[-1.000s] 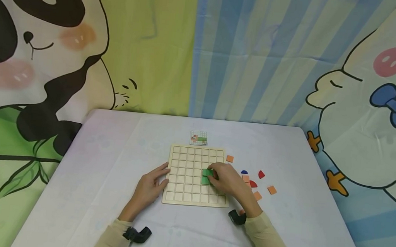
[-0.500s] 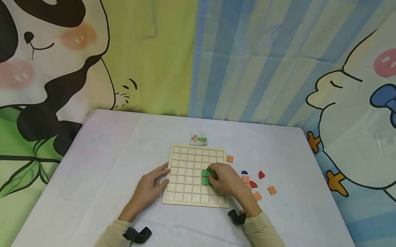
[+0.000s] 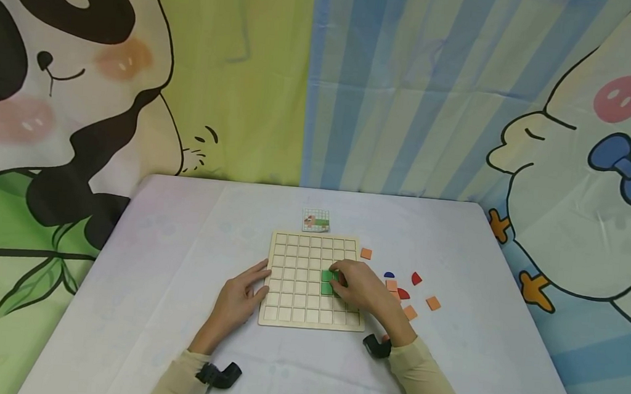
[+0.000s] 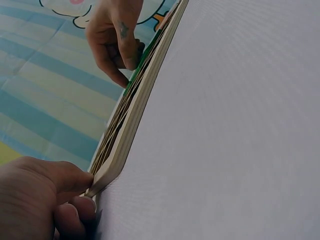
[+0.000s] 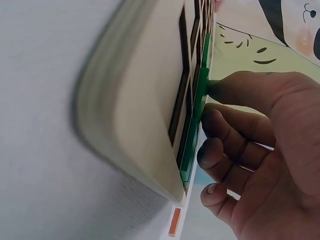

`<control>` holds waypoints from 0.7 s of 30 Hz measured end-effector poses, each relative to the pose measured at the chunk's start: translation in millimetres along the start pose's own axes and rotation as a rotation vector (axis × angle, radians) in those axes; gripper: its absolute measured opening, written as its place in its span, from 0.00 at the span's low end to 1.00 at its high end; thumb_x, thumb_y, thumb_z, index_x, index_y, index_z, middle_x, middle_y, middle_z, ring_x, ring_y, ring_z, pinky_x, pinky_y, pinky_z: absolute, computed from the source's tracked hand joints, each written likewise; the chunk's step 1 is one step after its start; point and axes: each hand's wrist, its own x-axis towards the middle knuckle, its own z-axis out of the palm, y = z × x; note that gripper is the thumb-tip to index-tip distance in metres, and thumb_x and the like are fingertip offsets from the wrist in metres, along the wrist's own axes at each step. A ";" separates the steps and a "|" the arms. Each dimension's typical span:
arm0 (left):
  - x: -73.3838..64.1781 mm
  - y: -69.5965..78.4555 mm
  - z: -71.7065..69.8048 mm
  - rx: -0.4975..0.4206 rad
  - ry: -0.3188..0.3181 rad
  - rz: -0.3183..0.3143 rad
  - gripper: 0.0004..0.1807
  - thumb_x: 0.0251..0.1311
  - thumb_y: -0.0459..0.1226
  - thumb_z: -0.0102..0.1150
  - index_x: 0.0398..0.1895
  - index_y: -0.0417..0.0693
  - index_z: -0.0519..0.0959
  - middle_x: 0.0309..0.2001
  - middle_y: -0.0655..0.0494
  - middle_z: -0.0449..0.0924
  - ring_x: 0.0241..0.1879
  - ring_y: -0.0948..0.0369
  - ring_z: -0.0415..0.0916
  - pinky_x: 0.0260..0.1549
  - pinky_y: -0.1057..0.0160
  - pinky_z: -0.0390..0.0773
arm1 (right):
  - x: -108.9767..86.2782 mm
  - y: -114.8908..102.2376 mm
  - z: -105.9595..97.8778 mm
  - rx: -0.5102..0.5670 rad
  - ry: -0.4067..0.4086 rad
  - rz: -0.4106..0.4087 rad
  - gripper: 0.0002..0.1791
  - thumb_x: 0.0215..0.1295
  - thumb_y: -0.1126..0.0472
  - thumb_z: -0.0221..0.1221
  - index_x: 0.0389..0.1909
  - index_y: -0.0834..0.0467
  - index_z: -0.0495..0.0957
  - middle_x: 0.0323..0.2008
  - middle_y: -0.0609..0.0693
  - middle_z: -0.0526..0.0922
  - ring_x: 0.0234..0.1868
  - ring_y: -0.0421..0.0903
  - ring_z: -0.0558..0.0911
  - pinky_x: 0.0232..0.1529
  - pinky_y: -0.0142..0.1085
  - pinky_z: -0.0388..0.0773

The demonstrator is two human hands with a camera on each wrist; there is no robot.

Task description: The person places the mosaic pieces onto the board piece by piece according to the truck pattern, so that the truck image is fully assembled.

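Observation:
A square wooden grid board [image 3: 290,300] lies on the white table. On its right half sit several green square tiles [image 3: 327,287], one raised a little above the cells in the right wrist view. My right hand [image 3: 361,284] reaches over the board and pinches a green tile [image 5: 200,92] with thumb and fingertip; the other fingers are bent. In the head view this hand partly hides the tiles. At the board's left edge my left hand [image 3: 239,296] holds the rim, thumb and fingers touching it; the left wrist view shows that hand [image 4: 45,195] at the board's corner.
Loose pieces lie right of the board: orange squares [image 3: 433,303], red curved pieces [image 3: 416,278] and a blue half-round [image 3: 390,274]. A small pattern card [image 3: 316,220] lies beyond the board. Cartoon curtains [image 3: 402,86] hang behind the table.
Hardly anything differs. My right fingers stay at the green tiles with only a tiny shift, and my left hand keeps its place at the board's edge.

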 end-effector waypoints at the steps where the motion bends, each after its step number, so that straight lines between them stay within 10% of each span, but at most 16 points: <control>1: 0.1 0.0 0.0 0.001 0.000 0.001 0.22 0.67 0.32 0.69 0.65 0.43 0.83 0.76 0.53 0.75 0.16 0.72 0.58 0.18 0.70 0.65 | -0.4 -0.2 -0.4 0.001 0.000 -0.001 0.14 0.72 0.58 0.67 0.54 0.58 0.86 0.24 0.42 0.74 0.26 0.37 0.69 0.30 0.30 0.67; 21: -0.2 1.7 -1.2 0.013 -0.009 -0.007 0.22 0.68 0.33 0.68 0.65 0.44 0.83 0.76 0.54 0.75 0.15 0.71 0.59 0.17 0.70 0.64 | -40.9 21.9 -17.4 0.069 0.038 0.131 0.14 0.71 0.60 0.67 0.55 0.58 0.86 0.31 0.41 0.81 0.29 0.37 0.74 0.32 0.30 0.73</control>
